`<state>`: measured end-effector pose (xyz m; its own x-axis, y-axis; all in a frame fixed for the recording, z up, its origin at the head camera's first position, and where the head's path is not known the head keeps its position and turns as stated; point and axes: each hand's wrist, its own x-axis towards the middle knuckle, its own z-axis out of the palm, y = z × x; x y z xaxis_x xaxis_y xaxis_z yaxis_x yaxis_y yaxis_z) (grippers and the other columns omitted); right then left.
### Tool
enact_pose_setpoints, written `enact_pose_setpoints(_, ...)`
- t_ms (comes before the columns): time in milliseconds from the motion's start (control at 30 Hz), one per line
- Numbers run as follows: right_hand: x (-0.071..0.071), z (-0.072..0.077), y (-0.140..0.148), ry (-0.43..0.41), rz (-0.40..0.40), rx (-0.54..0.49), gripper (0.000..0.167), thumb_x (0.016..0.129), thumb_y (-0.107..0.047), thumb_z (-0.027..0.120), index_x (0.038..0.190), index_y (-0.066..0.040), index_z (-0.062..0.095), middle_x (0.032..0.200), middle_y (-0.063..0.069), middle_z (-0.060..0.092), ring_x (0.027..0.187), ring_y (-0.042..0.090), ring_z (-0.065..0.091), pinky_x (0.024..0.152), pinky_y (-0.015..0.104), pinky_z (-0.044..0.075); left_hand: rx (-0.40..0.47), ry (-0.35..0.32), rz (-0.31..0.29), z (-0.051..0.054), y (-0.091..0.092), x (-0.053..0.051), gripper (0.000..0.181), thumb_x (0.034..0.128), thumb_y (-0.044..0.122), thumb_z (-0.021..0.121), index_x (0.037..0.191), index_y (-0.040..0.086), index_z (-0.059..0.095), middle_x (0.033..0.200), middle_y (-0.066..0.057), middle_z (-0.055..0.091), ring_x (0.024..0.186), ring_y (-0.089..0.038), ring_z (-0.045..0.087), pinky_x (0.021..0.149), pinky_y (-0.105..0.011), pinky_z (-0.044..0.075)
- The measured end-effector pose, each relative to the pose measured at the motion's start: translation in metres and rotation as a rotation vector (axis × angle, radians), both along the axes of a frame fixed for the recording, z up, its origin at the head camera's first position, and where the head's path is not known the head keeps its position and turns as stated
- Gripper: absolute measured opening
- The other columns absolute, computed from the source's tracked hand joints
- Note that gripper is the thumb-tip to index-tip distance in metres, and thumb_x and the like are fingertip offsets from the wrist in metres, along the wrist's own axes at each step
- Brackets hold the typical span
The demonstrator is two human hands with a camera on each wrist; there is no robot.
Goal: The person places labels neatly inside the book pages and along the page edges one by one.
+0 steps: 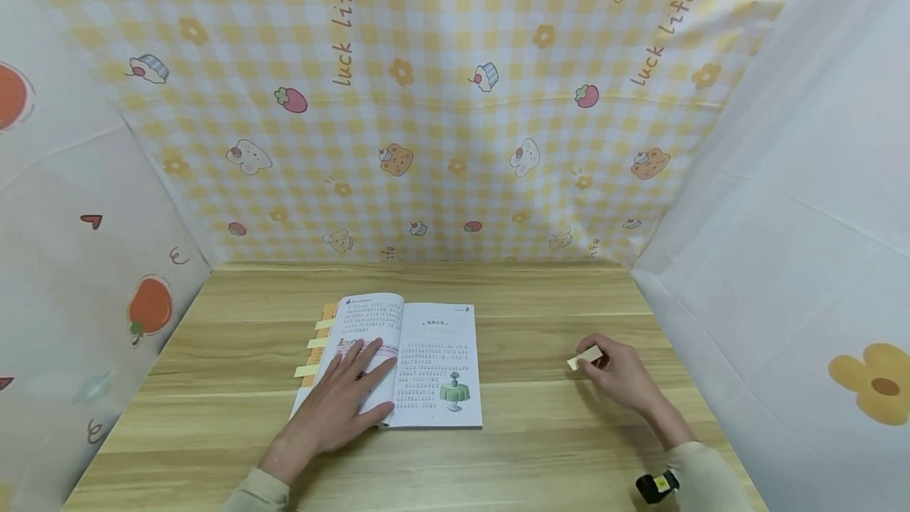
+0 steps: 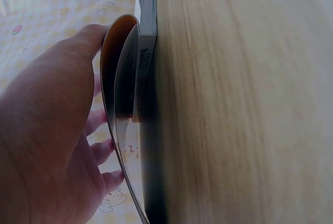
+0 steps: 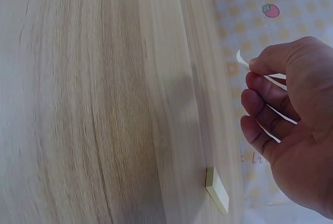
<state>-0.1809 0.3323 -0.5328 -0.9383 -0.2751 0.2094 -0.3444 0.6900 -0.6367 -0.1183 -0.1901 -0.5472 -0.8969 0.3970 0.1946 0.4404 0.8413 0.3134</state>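
Observation:
An open book lies on the table, with printed text on both pages and a green table picture on the right one. My left hand rests on the left page, fingers spread and fairly straight. In the left wrist view that hand lies against the curved page. Pale yellow sticky tabs stick out from the book's left edge. To the right of the book, my right hand pinches a pale yellow sticky note between thumb and index finger, its free end curling.
A small pad of sticky notes lies on the wooden table below the right hand. A black device is at the right wrist. Behind the table hangs a yellow checked cloth, with white cloths on both sides.

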Motion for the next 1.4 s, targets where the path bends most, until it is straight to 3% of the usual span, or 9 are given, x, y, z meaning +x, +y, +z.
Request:
enact_pose_setpoints(233, -0.003, -0.002, -0.008, 0.005, 0.042, -0.03, 0.018, 0.101, -0.004, 0.084, 0.116, -0.009, 0.076, 0.114, 0.008, 0.083, 0.084, 0.005, 0.08, 0.07, 0.023, 0.065, -0.018, -0.017, 0.004, 0.002, -0.001, -0.002, 0.068, 0.1096, 0.057, 0.067, 0.168, 0.023, 0.057, 0.184, -0.015, 0.039, 0.171, -0.049, 0.036, 0.136, -0.073, 0.033)
enact_pose_setpoints(467, -0.008, -0.004, -0.02, 0.017, 0.113, -0.086, 0.018, 0.1, -0.002, 0.084, 0.112, -0.014, 0.079, 0.112, 0.006, 0.083, 0.09, 0.008, 0.082, 0.074, 0.025, 0.068, -0.02, -0.016, 0.001, 0.002, -0.001, -0.002, 0.068, 0.1092, 0.057, 0.068, 0.167, 0.022, 0.058, 0.184, -0.015, 0.04, 0.17, -0.049, 0.036, 0.136, -0.073, 0.034)
enact_pose_setpoints(733, -0.011, -0.007, -0.036, 0.011, 0.113, -0.09, 0.018, 0.096, -0.002, 0.087, 0.106, -0.015, 0.08, 0.107, 0.005, 0.084, 0.093, -0.001, 0.077, 0.074, 0.022, 0.068, -0.018, -0.016, 0.0, 0.002, 0.0, -0.001, 0.068, 0.1093, 0.057, 0.068, 0.167, 0.022, 0.058, 0.183, -0.015, 0.04, 0.17, -0.049, 0.036, 0.135, -0.074, 0.034)
enact_pose_setpoints(967, -0.014, -0.013, -0.053, 0.011, 0.151, -0.096, 0.015, 0.096, -0.001, 0.086, 0.105, -0.012, 0.081, 0.1, 0.005, 0.083, 0.081, -0.004, 0.068, 0.067, 0.021, 0.064, -0.025, -0.012, 0.001, 0.001, 0.0, -0.001, 0.068, 0.1093, 0.057, 0.068, 0.167, 0.023, 0.058, 0.184, -0.014, 0.04, 0.17, -0.049, 0.037, 0.136, -0.073, 0.035)
enact_pose_setpoints(1400, -0.015, -0.014, -0.083, -0.033, 0.195, -0.088, 0.01, 0.1, -0.004, 0.083, 0.107, -0.011, 0.08, 0.099, 0.005, 0.082, 0.079, -0.005, 0.067, 0.067, 0.02, 0.063, -0.013, -0.015, -0.001, 0.002, 0.001, 0.0, 0.068, 0.1094, 0.055, 0.069, 0.167, 0.021, 0.058, 0.184, -0.016, 0.04, 0.17, -0.05, 0.036, 0.135, -0.074, 0.034)
